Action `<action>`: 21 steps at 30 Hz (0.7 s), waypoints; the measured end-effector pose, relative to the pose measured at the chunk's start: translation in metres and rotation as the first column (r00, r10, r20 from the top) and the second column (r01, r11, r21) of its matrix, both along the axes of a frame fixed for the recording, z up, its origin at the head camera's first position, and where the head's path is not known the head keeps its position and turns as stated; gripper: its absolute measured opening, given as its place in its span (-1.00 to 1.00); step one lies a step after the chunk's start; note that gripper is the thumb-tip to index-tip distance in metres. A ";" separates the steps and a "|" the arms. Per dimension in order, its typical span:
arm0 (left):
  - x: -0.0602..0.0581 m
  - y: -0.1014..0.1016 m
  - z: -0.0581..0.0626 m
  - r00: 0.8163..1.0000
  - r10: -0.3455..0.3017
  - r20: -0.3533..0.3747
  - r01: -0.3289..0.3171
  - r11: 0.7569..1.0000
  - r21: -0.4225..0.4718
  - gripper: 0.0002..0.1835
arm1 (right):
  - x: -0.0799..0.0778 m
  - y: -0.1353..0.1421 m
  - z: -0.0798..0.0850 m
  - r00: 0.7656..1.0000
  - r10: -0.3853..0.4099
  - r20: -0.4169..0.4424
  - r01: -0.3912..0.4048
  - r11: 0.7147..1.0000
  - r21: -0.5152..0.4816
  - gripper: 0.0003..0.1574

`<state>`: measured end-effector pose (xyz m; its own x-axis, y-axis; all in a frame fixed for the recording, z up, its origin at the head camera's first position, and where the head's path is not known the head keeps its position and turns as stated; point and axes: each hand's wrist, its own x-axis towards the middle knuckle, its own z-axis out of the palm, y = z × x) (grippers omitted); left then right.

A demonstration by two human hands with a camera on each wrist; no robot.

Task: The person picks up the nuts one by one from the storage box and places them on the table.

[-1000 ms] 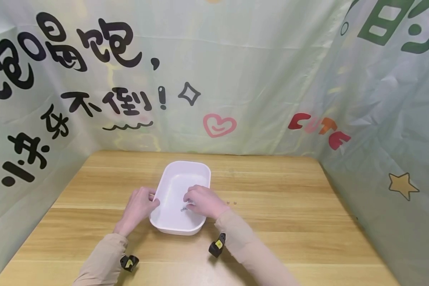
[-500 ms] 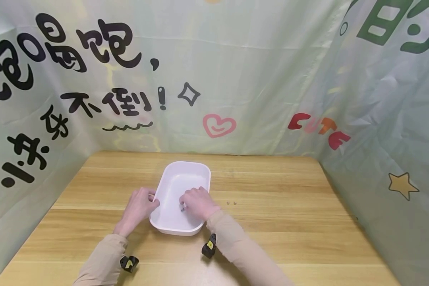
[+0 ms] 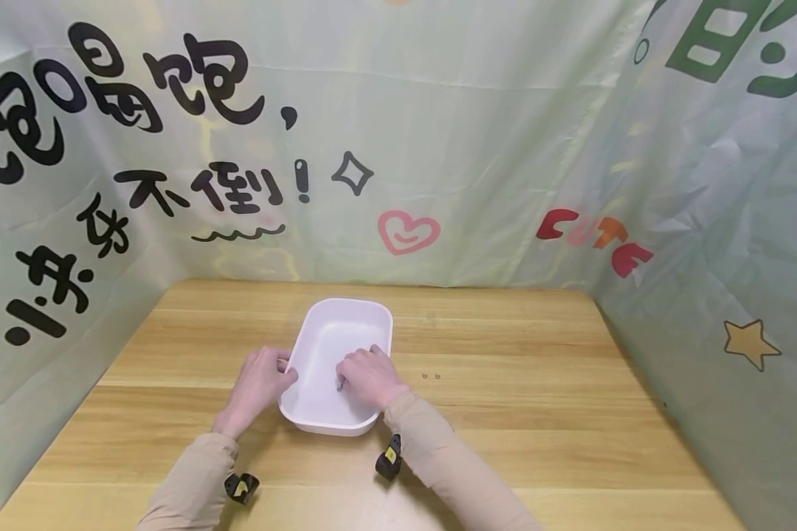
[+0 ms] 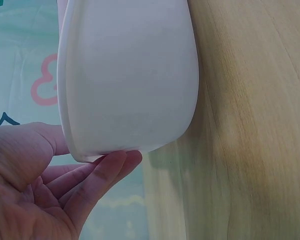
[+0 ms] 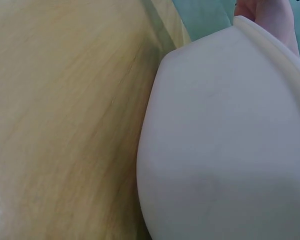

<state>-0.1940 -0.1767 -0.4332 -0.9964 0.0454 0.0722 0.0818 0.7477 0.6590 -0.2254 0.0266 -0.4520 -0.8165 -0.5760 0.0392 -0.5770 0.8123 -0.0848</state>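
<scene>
A white plastic tray [image 3: 325,332] with rounded corners stands on the wooden table, left of its middle. My left hand [image 3: 259,383] holds the tray's left edge. In the left wrist view its fingertips [image 4: 132,160] press the outer wall just below the rim. My right hand [image 3: 368,377] is down inside the tray, back of the hand up and fingers bent. At its fingertips shows a tiny dark metallic piece [image 3: 339,387], too small to name. Whether the fingers pinch it is hidden. From the right wrist only the tray's outer wall [image 5: 220,135] and part of my left hand [image 5: 275,20] appear.
Two tiny metallic bits [image 3: 431,376] lie side by side on the table [image 3: 505,346], right of the tray. A printed cloth [image 3: 478,147] hangs round the table's back and sides. A black wrist camera [image 3: 388,457] sits below each sleeve.
My right hand has shifted a little left and nearer inside the tray, over the small metallic pieces, and its fingers are more bent. My left hand and the tray have stayed put.
</scene>
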 end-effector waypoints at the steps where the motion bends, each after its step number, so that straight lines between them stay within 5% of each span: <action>1: 0.000 0.000 0.000 1.000 0.000 -0.002 0.000 1.000 0.000 -0.72 | 0.000 0.000 0.000 1.000 -0.001 0.001 0.001 1.000 -0.002 -0.87; 21: 0.001 0.001 0.001 1.000 0.007 0.014 -0.007 1.000 0.007 -0.70 | 0.002 -0.002 0.000 1.000 -0.028 0.005 0.028 0.999 0.029 -0.91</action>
<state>-0.1932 -0.1759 -0.4317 -0.9976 0.0379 0.0583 0.0672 0.7432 0.6657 -0.2238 0.0250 -0.4518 -0.8323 -0.5540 0.0181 -0.5539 0.8301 -0.0645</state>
